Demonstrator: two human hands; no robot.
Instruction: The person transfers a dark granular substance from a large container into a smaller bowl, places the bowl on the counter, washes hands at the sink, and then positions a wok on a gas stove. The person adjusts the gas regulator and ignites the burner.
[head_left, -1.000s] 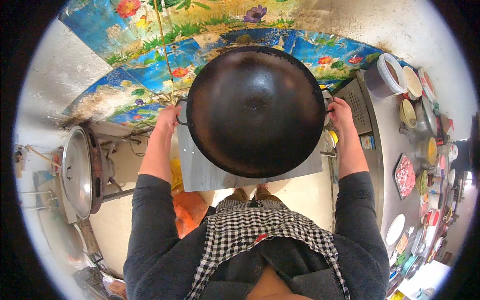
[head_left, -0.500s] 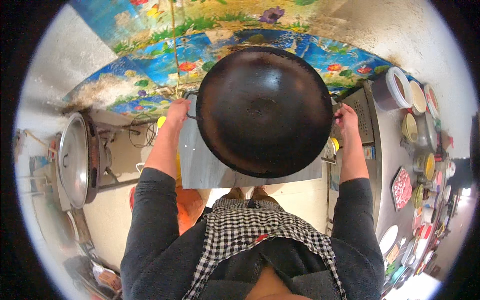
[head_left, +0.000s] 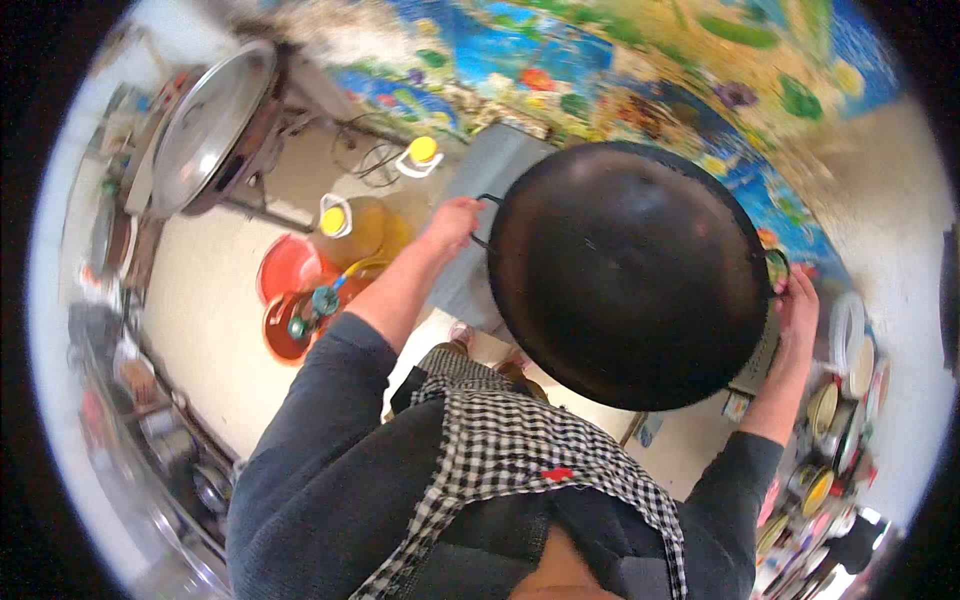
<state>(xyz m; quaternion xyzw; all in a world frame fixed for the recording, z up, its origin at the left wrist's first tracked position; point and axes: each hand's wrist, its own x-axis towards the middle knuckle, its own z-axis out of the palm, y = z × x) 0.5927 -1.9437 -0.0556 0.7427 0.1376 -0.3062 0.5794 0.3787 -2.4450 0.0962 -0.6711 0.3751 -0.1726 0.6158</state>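
A large round black wok (head_left: pixel 628 275) is held up in front of me by its two looped side handles. My left hand (head_left: pixel 457 222) is closed around the left handle. On the opposite side my right hand (head_left: pixel 797 305) grips the right handle. The wok's broad dark face fills the space between my hands and looks bare. Below and behind its left edge lies a flat grey wood-grain surface (head_left: pixel 465 280), partly hidden by the wok.
To the left a big pan with a shiny metal lid (head_left: pixel 215 128) rests on a stand. Yellow-capped jugs (head_left: pixel 365 225) and orange-red buckets (head_left: pixel 290 270) stand on the floor. Bowls and tubs (head_left: pixel 822 410) crowd the right side. A flower-painted wall (head_left: pixel 540 60) rises ahead.
My view has turned left, bringing the jugs and buckets into fuller sight. The wok, still in both hands, now sits further right in the picture and tilts down to the right.
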